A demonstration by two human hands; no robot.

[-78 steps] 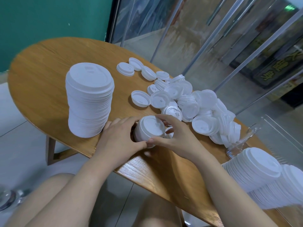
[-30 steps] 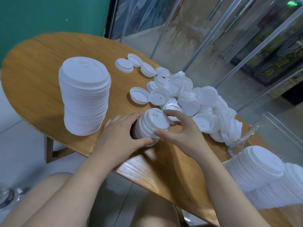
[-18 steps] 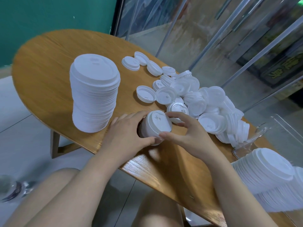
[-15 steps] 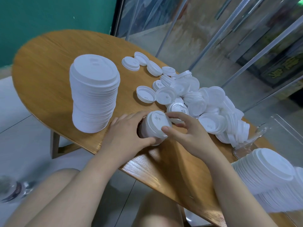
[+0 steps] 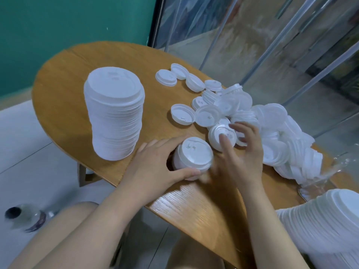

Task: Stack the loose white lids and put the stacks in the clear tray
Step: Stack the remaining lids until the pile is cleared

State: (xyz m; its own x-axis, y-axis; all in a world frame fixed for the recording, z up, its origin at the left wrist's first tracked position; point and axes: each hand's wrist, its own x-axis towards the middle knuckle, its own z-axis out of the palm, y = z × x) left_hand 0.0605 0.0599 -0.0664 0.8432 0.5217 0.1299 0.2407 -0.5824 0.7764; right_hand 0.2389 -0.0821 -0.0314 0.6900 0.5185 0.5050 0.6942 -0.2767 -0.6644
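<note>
Left hand [image 5: 155,167] grips small stack [image 5: 191,157] on counter [image 5: 64,113]; right hand [image 5: 240,152], fingers spread, closing on next lid [image 5: 221,135] — should seat it square, rim-down.

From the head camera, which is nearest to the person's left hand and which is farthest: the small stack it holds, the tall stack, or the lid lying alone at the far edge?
1. Small stack: gripped by the left hand, at the near edge.
2. Tall stack: standing to the hand's left.
3. Far lone lid: lying flat across the table.
</note>
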